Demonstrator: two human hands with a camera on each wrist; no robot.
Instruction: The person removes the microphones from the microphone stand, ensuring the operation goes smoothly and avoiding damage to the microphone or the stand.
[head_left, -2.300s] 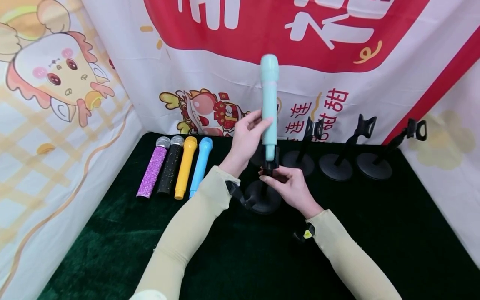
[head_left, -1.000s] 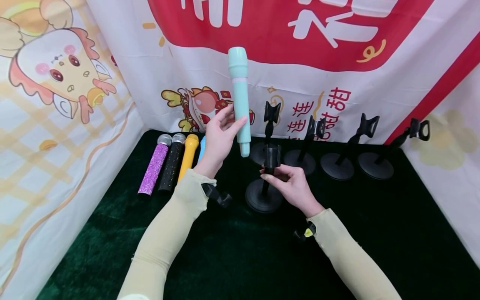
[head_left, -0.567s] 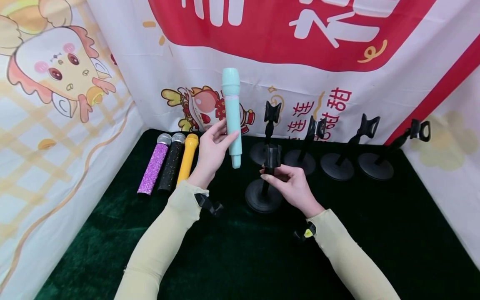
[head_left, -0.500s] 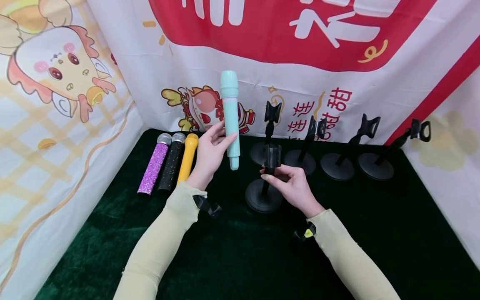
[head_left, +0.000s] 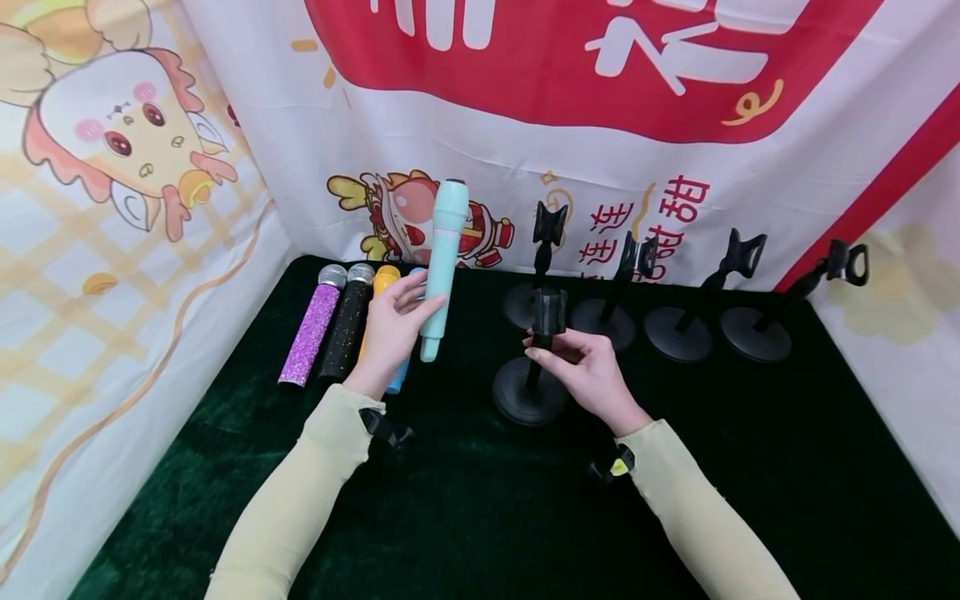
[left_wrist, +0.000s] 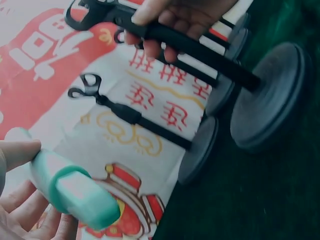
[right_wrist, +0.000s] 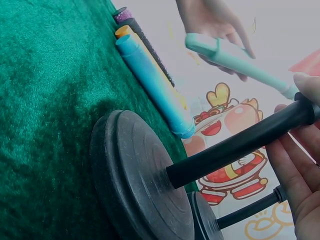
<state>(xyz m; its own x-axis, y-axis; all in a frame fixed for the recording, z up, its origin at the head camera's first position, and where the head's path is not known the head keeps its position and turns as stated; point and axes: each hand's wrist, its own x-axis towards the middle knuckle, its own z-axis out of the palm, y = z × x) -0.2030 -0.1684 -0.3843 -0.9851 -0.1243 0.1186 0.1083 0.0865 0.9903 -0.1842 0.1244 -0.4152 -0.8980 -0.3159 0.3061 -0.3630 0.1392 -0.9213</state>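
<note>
My left hand [head_left: 393,333] pinches a mint-green microphone [head_left: 444,267] by its lower body, held up off the cloth with its head tilted slightly right. In the left wrist view the microphone's [left_wrist: 75,187] tail end points toward the camera. My right hand [head_left: 588,375] grips the stem of a black microphone stand [head_left: 531,400] just below its clip, and the round base rests on the table. The clip [head_left: 549,312] holds nothing. Left of the green microphone lie a purple glitter microphone [head_left: 310,333], a black one [head_left: 347,333], a yellow one [head_left: 386,277] and a blue one [head_left: 397,379], partly hidden by my left hand.
Several more black stands [head_left: 678,333] line the back right of the dark green cloth [head_left: 480,517], their clips tilted up. A printed white and red curtain [head_left: 420,125] closes off the back, and another printed sheet [head_left: 135,333] the left.
The green microphone has come out of the stand's clip; my left hand has carried it left and lowered it toward the row. My right hand has stayed on the stand.
</note>
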